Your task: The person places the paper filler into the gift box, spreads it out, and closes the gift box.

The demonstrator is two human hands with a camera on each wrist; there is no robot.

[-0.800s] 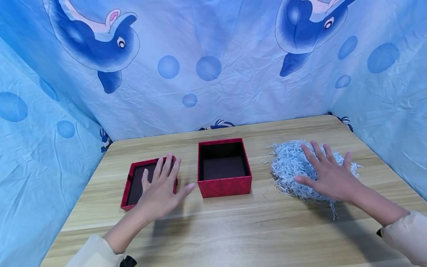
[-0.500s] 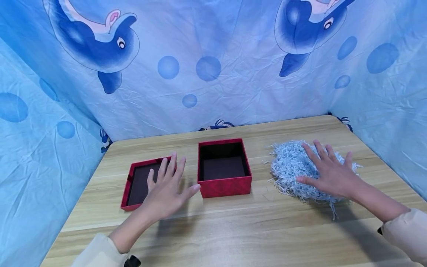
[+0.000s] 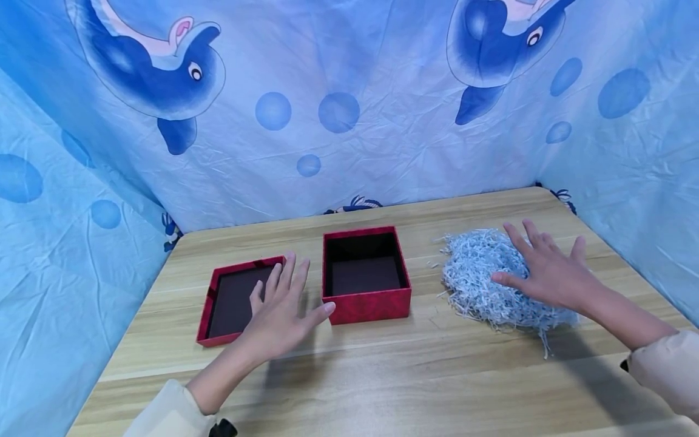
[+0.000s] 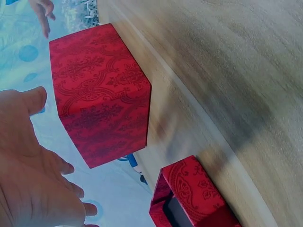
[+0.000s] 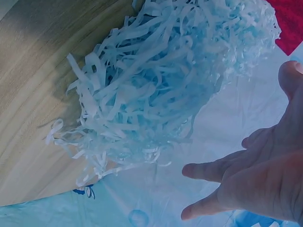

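My left hand [image 3: 278,321] hovers with spread fingers between a shallow red box lid [image 3: 204,315] and a deeper red box [image 3: 371,306]. The lid lies with its dark inside facing up, partly hidden by the hand. The box stands upright with its top uncovered and a dark bare floor inside; the left wrist view shows its patterned red side [image 4: 99,85]. Over a heap of pale blue shredded paper [image 3: 480,279] my right hand [image 3: 557,276] is raised, fingers apart, holding nothing. In the right wrist view the shredded paper [image 5: 147,80] sits apart from the fingers.
A wood-grain table [image 3: 382,382] carries everything. Behind it and at both sides hangs a blue curtain [image 3: 349,164] with printed dolphins and bubbles. A few loose paper shreds [image 3: 434,265] lie between the box and the heap.
My left hand has drifted right, away from the lid and toward the box. The right hand has shifted slightly up and to the right above the shredded paper. Lid, box and heap stay put.
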